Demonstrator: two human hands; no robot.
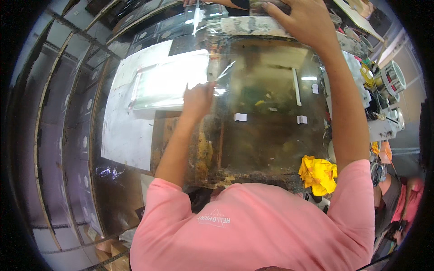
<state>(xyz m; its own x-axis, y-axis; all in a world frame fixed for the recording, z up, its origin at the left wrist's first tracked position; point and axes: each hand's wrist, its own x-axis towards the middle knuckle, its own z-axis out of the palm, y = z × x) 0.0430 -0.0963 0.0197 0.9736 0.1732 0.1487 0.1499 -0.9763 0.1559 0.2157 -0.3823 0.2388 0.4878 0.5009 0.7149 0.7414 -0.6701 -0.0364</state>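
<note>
My left hand (199, 100) is over the left half of the table, slightly blurred. Its fingers are closed on the near right part of a clear plastic sheet (162, 83), which shines brightly above white paper (129, 131). My right arm reaches far forward. At the far edge, my right hand (307, 22) grips a stained frame (255, 26), its thumb stretched along it and its other fingers partly cut off by the view. Between my arms lies a dark, glossy work surface (266, 144) with small white tabs (240, 117) and a thin white strip (296, 86).
A crumpled yellow cloth (318, 175) rests at the near right corner. Along the right side stand containers, among them a white bucket (392, 77). Metal racks (63, 135) line the left. Another person's arm (226, 3) shows at the far edge; another person (407, 203) is at right.
</note>
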